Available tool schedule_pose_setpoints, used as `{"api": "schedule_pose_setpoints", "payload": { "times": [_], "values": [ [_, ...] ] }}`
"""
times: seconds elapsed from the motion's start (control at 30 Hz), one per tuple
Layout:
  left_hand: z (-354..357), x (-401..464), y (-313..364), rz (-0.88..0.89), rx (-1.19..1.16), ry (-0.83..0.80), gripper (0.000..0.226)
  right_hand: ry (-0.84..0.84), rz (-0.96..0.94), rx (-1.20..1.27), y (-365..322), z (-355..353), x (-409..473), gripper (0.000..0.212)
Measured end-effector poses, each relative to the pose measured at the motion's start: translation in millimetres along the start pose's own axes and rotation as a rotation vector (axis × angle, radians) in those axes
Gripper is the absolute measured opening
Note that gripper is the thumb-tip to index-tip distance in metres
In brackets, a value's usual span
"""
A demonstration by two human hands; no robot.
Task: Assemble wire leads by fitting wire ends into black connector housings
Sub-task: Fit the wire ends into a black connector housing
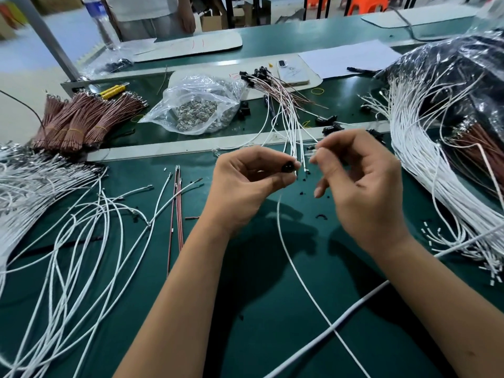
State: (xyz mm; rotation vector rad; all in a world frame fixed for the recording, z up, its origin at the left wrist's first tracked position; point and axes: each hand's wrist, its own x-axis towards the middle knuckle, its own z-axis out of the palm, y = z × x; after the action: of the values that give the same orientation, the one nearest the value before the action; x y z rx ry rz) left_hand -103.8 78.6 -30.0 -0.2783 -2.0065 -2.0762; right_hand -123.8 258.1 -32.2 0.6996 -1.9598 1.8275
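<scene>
Both hands pinch — my left hand (246,177) one black connector housing (288,167), my right hand (357,181) one white wire (297,274) — above bare green surface (272,309).

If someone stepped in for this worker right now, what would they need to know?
Left hand: pinches a black connector housing.
Right hand: pinches something small at its fingertips, blurred, probably a wire end.
Supplies: loose white wires on the left, a big white wire bundle on the right, brown wire bundles at the back left.
Done: leads with housings fitted lie behind.
Left: fit this wire end, then the rest.
</scene>
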Motion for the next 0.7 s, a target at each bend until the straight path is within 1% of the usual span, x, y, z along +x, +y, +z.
{"api": "schedule_pose_setpoints", "payload": {
  "times": [0.07,0.13,0.2,0.23,0.27,0.3,0.4,0.47,0.6,0.7],
  "values": [
    [-0.6,-0.8,3.5,0.008,-0.035,-0.009,0.021,0.018,0.151,0.153,0.9,0.2,3.0,0.016],
    [-0.9,-1.8,7.1,0.009,-0.057,-0.023,0.021,0.004,0.341,0.258,4.1,2.4,4.6,0.025],
    [0.0,-3.1,9.6,0.010,-0.056,-0.035,0.022,-0.024,0.493,0.285,7.5,4.6,4.3,0.028],
    [0.4,-3.4,10.5,0.010,-0.047,-0.037,0.022,-0.046,0.524,0.267,8.4,4.9,3.9,0.029],
    [0.7,-3.5,11.1,0.010,-0.035,-0.036,0.022,-0.076,0.509,0.224,8.8,4.8,2.8,0.030],
    [0.8,-3.5,11.5,0.011,-0.026,-0.033,0.022,-0.116,0.448,0.143,8.3,4.4,1.3,0.030],
    [0.8,-3.6,14.0,0.025,-0.022,-0.029,0.025,-0.198,0.105,-0.198,4.7,3.1,-2.2,0.016],
    [0.8,-4.0,14.9,0.025,-0.019,-0.031,0.024,-0.186,-0.050,-0.303,3.2,3.2,-2.3,0.010],
    [1.7,-4.0,17.3,0.025,0.006,-0.042,0.023,-0.100,-0.142,-0.291,4.5,1.9,-0.2,0.008],
    [3.4,-4.6,19.5,0.012,-0.013,-0.045,0.023,-0.105,-0.165,-0.293,5.7,-0.1,-0.1,0.012]
  ]
}}
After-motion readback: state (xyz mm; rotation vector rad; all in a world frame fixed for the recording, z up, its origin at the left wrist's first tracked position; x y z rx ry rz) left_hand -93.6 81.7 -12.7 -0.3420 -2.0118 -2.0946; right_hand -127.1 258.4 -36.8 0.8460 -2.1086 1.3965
